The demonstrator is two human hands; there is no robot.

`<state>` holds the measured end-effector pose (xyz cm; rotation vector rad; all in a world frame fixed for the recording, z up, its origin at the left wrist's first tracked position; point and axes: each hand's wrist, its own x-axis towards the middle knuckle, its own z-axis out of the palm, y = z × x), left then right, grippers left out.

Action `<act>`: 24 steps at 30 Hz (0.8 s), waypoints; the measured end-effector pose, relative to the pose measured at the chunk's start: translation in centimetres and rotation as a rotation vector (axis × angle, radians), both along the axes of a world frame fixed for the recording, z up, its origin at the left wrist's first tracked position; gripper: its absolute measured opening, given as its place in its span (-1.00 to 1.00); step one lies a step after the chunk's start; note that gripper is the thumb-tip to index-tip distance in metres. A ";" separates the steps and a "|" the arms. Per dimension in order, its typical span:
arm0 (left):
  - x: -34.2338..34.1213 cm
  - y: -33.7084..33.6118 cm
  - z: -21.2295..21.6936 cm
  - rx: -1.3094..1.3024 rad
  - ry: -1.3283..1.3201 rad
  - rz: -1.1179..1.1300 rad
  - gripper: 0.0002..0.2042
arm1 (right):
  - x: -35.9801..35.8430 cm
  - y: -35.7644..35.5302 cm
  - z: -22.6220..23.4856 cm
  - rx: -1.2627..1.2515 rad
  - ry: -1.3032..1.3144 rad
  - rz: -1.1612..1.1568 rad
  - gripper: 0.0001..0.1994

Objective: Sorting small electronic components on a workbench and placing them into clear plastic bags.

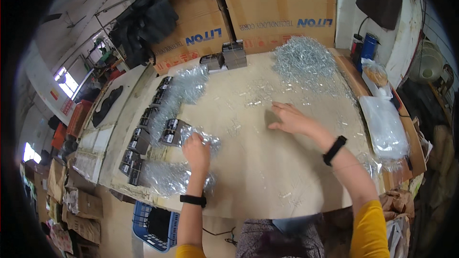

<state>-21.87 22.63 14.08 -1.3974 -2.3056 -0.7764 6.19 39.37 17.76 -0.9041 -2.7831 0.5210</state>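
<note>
Desk (pixel 248 172): we have its pale brown sheet of a top spread before us, and it carries most of what we see.
Cartons (pixel 282 12): two big brown boxes stand side by side behind the desk's far edge.
Black cloth (pixel 148 19): it hangs over the left carton, beyond the desk's far left corner.
Silvery heap (pixel 306 57): we find this mound of small shiny pieces at the far right of the desk, loose and spilling toward the middle.
Clear bags (pixel 385 124): a flat pile lies along the desk's right edge.
Blue basket (pixel 173 229): it sits below the desk's near left edge.
Clear plastic (pixel 179 86): crinkled lengths lie beside the dark stacks on the desk's left side.
Right hand (pixel 294 120): over the middle of the desk, thumb and fingers are spread well apart, and we see nothing held.
Left hand (pixel 195 150): left of the desk's middle, its fingers curl at clear plastic next to a dark stack; we cannot tell whether they grip it.
Dark stacks (pixel 138 141): most line the desk's left edge; others stand at its far edge.
Scattered pieces (pixel 260 98): tiny shiny bits dot the desk's middle, some near the right hand's fingertips.
</note>
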 end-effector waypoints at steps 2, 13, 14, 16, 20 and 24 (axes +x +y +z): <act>2.0 -0.1 0.7 -0.029 0.094 -0.015 -0.70 | -3.2 3.8 -4.2 0.114 0.086 -0.158 -0.31; 9.2 -9.4 4.9 -0.279 -0.274 -0.594 -0.68 | -3.6 10.5 -4.9 0.019 -0.125 -0.465 -0.25; 10.0 -10.1 4.5 -0.299 -0.358 -0.647 -0.67 | -1.7 10.2 -4.3 -0.054 -0.171 -0.498 -0.27; 11.8 -11.2 3.3 -0.331 -0.446 -0.729 -0.65 | 0.2 7.4 -3.4 -0.053 -0.267 -0.448 -0.28; 15.1 -12.3 0.3 -0.230 -0.429 -1.000 -0.58 | 3.4 -0.6 -3.8 -0.027 -0.328 -0.343 -0.31; 18.1 -10.3 -1.8 -0.389 -0.248 -1.184 -0.57 | 8.2 -7.9 -3.8 0.139 -0.232 -0.370 -0.41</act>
